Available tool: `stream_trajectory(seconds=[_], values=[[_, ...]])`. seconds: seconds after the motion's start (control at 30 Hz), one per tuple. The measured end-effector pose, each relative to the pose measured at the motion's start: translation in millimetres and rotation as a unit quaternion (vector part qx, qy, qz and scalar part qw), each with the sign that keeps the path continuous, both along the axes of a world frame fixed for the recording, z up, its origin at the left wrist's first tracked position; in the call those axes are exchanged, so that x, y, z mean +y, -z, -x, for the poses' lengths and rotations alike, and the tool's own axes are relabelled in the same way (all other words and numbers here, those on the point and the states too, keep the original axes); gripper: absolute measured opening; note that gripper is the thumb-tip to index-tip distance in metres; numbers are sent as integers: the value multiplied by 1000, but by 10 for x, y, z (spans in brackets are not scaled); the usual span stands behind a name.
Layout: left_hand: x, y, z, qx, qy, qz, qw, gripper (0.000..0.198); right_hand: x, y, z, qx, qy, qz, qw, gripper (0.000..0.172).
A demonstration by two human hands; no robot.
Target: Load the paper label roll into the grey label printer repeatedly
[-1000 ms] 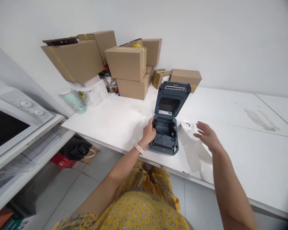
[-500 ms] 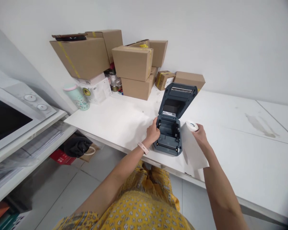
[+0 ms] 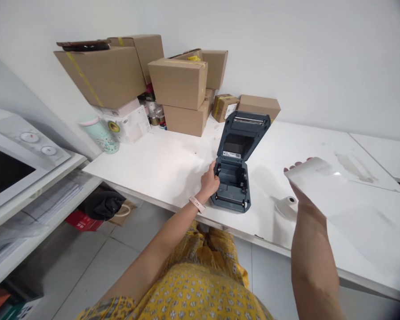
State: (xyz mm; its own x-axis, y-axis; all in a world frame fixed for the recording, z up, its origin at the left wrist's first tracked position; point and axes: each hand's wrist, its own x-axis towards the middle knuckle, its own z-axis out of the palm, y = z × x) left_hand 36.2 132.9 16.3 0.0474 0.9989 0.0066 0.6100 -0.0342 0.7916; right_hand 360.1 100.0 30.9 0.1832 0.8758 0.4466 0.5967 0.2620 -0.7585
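A dark grey label printer [image 3: 231, 184] stands on the white table with its lid [image 3: 245, 131] tilted up and its inner bay exposed. My left hand [image 3: 209, 181] grips the printer's left side, fingers curled over its edge. Right of the printer, a white paper roll [image 3: 288, 208] is on the tabletop, its dark core hole showing. My right hand [image 3: 296, 166] holds a glossy white paper strip [image 3: 315, 184] that lies across it; only fingertips show at its far edge, and the thumb is hidden. Whether strip and roll are joined is unclear.
Cardboard boxes [image 3: 178, 84] are stacked along the wall at the back. A mint tumbler [image 3: 102, 135] stands at the table's left end, beside a white box [image 3: 130, 126]. On the far left is a microwave [image 3: 50, 146]. The table's front edge [image 3: 270, 242] runs close to my body.
My right hand has moved right, away from the printer, with the paper strip now across it. The roll that it held is down on the table. My left hand stays on the printer.
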Motion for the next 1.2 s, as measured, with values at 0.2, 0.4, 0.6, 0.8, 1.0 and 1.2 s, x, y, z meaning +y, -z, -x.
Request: stream_trajectory(seconds=[0.2,0.4,0.6,0.8,1.0,1.2], values=[[-5,-12,0,3,-1,7,1000,74,8,34,-91,310,-64,33,948,65],[-3,-23,-5,3,1,10,1000,75,41,-6,153,296,-113,75,945,66],[-17,47,34,-77,0,6,997,68,279,-466,892,0,-290,144,946,76],[-14,154,36,-150,-16,19,988,68,642,-573,1499,-359,-277,211,866,73],[-1,187,13,-185,-20,3,982,69,802,-244,1587,-436,-225,246,836,77],[12,233,10,-208,-26,-1,978,68,587,-164,1638,-429,-188,192,862,66]])
